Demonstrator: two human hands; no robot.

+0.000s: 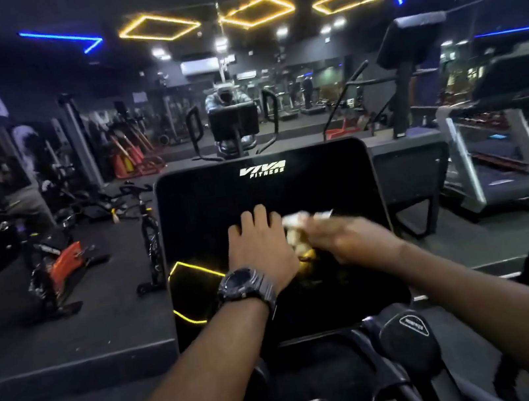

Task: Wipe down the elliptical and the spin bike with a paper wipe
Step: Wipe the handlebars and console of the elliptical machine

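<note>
On the dark console screen [266,200] of the elliptical, directly ahead of the person, both hands are placed. The left hand [258,248] is laid flat on the glass with fingers straight and relaxed, nothing being held; a dark wristwatch [245,286] is worn on that wrist. The right hand [335,239] is blurred by motion, but its fingers are seen curled round a crumpled paper wipe [297,221], which is pressed to the screen.

The wipe is found just to the right of the left hand's fingers, touching or nearly touching them, and it projects beyond the right hand's fingertips towards the top of the screen. It is white, bunched and irregular in outline.

The wipe is judged to be light, soft and easily torn, particularly if damp; whether it is damp cannot be told. It is best taken as a wad in the palm and fingers, so that a broad face is presented to the surface and shredding at the edges is avoided. The screen is judged to be smooth, stiff and possibly slippery under the flat hand; moderate pressure only is advised.

A handlebar end [412,333] lies below the right forearm, nearer the body. Spin bikes [59,267] stand well away to the left of the left hand, on the gym floor, and are judged not yet attended to.
</note>
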